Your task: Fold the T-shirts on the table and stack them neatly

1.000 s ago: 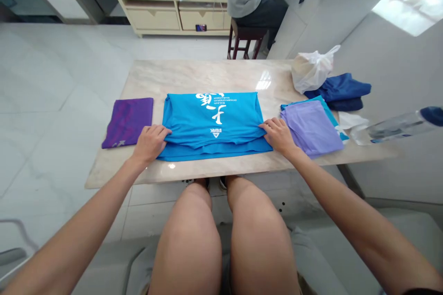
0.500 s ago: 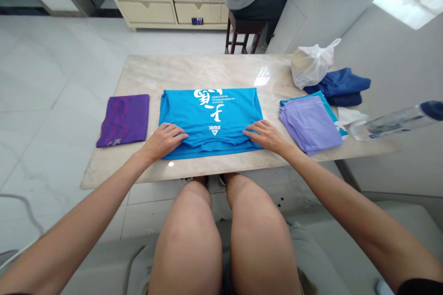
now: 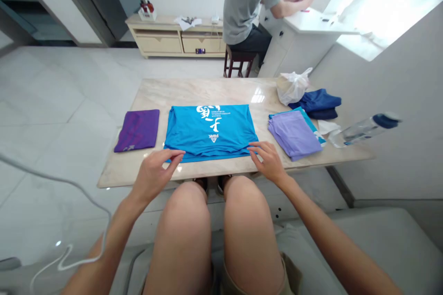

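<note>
A folded bright blue T-shirt [image 3: 210, 131] with white print lies in the middle of the marble table [image 3: 194, 90]. My left hand [image 3: 154, 175] hovers at its near left corner, fingers spread and pointing toward the cloth, holding nothing. My right hand [image 3: 268, 161] is at the near right corner, fingers stretched out, fingertips just touching the shirt's edge.
A folded purple garment [image 3: 137, 130] lies left of the shirt. To the right are a lilac folded stack [image 3: 294, 134], a dark blue garment [image 3: 318, 103], a white plastic bag [image 3: 292, 86] and a clear bottle [image 3: 367, 128]. Another person [image 3: 249, 4] sits on a stool beyond the table.
Both hands have drawn back from on top of the blue shirt to its near edge and lifted. The camera has tilted up, showing more of the room.
</note>
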